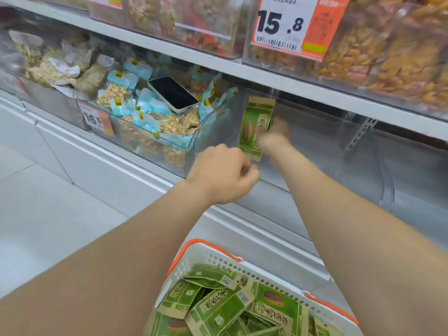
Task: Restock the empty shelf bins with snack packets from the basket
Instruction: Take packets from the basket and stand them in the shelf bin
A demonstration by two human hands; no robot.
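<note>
A shopworker's right hand (274, 137), blurred, grips a green-and-tan paper snack packet (257, 127) by its right edge inside the mouth of an empty clear plastic shelf bin (339, 161). The packet stands on end, its long axis near upright and leaning slightly right. Its tan top strip points up at the white metal shelf (303, 86) above, and its printed green face is turned toward the camera.

The left hand (223, 173) hovers at the bin's front left corner with fingers curled tight. Whether they hold the rim or anything else cannot be told.

Below, between the two forearms, a white perforated plastic basket with orange handles (211, 258) holds a loose heap of matching green packets (218, 306) lying at all angles.

Just left of the empty bin, a second clear bin (194, 151) is piled with pale-blue-and-clear nut packets (148, 105). A white smartphone (173, 94) lies on top of them, dark screen up.

An orange-and-white price tag reading 15.8 (291, 25) hangs from the upper shelf, in front of clear bins of yellow-brown snacks (388, 52). A smaller orange tag (95, 118) marks the nut bin. Pale floor tiles (48, 226) run along the left.
</note>
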